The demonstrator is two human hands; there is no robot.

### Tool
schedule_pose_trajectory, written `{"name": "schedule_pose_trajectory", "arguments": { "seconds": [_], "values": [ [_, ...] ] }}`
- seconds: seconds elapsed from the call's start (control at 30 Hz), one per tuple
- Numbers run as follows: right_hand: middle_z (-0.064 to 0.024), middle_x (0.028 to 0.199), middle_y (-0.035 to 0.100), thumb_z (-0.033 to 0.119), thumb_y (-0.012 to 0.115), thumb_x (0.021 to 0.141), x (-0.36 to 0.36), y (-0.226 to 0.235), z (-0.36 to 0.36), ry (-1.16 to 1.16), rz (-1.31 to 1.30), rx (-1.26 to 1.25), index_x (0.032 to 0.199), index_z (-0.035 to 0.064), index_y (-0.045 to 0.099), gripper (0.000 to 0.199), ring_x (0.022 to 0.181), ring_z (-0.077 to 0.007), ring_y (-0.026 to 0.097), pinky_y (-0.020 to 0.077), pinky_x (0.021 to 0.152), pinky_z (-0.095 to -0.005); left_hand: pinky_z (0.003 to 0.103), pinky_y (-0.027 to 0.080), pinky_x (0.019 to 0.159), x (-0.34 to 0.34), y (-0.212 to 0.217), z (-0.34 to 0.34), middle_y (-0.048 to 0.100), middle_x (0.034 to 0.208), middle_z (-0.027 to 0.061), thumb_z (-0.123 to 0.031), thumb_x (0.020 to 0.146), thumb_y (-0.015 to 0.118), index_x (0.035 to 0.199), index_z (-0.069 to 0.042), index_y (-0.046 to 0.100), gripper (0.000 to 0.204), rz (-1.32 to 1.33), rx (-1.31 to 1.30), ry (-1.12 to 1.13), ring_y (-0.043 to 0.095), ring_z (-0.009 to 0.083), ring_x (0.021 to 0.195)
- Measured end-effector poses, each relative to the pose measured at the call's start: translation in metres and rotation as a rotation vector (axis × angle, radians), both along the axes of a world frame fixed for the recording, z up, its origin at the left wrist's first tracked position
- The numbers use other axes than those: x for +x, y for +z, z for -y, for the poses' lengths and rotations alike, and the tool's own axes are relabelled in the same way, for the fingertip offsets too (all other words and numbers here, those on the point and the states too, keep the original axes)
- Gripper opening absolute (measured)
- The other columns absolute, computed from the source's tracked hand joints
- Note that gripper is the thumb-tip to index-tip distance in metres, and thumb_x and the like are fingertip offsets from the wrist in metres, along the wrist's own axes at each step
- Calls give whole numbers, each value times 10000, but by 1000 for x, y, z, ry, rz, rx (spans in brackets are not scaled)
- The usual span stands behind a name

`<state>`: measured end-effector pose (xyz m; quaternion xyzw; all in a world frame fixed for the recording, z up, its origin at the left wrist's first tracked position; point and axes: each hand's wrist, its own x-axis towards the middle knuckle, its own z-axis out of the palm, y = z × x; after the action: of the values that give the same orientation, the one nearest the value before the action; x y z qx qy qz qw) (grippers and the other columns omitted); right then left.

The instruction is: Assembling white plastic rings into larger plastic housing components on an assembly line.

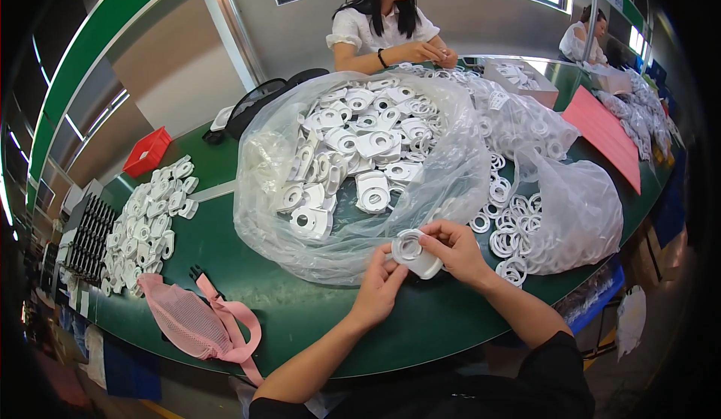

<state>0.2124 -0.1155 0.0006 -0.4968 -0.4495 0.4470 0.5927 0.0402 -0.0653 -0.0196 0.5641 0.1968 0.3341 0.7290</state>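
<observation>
Between my two hands is a white plastic part with a round ring at one end [425, 266], held just in front of the large clear bag. My left hand [381, 287] grips its left side with the fingers curled behind. On the other side, my right hand [456, 248] pinches the ring's upper right edge between thumb and fingers. The open clear plastic bag [263, 224] lies spread on the green table and holds a heap of similar white parts [373, 144]. To its right, white rings [518, 227] spill out of a second clear bag [578, 216].
More white parts [144, 227] lie piled at the left, beside a black rack [88, 235] and a red bin [148, 151]. A pink mesh bag [184, 318] rests near the front edge. Across the table [300, 321] sits a person [383, 28]. A pink sheet [604, 137] lies at the right.
</observation>
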Motion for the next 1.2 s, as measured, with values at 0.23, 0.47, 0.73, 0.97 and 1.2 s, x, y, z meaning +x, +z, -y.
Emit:
{"name": "schedule_pose_trajectory", "arguments": {
  "seconds": [0.23, 0.47, 0.73, 0.97, 1.2],
  "values": [
    [-68, 883, 654, 92, 597, 861, -3, 16, 5, 117, 320, 23, 984, -21, 645, 174, 831, -104, 589, 454, 763, -234, 253, 406, 772, -7, 2, -6, 574, 953, 24, -270, 990, 370, 1021, -25, 553, 307, -67, -38, 5, 510, 89, 864],
    [-82, 841, 636, 92, 586, 864, 5, 13, 5, 209, 465, 105, 966, -2, 639, 148, 788, -141, 591, 457, 720, -262, 392, 399, 599, -4, 16, 3, 537, 713, 176, -187, 946, 427, 878, -13, 500, 200, -403, 582, 115, 530, 326, 657],
    [-109, 803, 637, 121, 601, 851, 4, 9, 3, 193, 524, 133, 948, -5, 634, 163, 747, -175, 602, 463, 696, -279, 375, 388, 548, -5, 12, 3, 523, 661, 178, -189, 933, 451, 866, -14, 518, 199, -437, 623, 178, 523, 336, 591],
    [-116, 737, 630, 155, 610, 852, -2, 8, 7, 185, 518, 4, 842, -26, 602, 181, 693, -154, 604, 475, 672, -270, 384, 381, 536, -5, 7, -2, 503, 640, 206, -218, 926, 469, 819, -1, 531, 249, -507, 720, 229, 514, 363, 583],
    [-45, 846, 626, 108, 576, 893, -10, -2, 3, 101, 62, -81, 956, -21, 563, 144, 757, -77, 581, 464, 679, -213, 314, 465, 641, -3, 12, -4, 626, 832, 119, -198, 936, 500, 1021, -12, 511, 204, -264, 304, 237, 623, 189, 761]
  ]
}}
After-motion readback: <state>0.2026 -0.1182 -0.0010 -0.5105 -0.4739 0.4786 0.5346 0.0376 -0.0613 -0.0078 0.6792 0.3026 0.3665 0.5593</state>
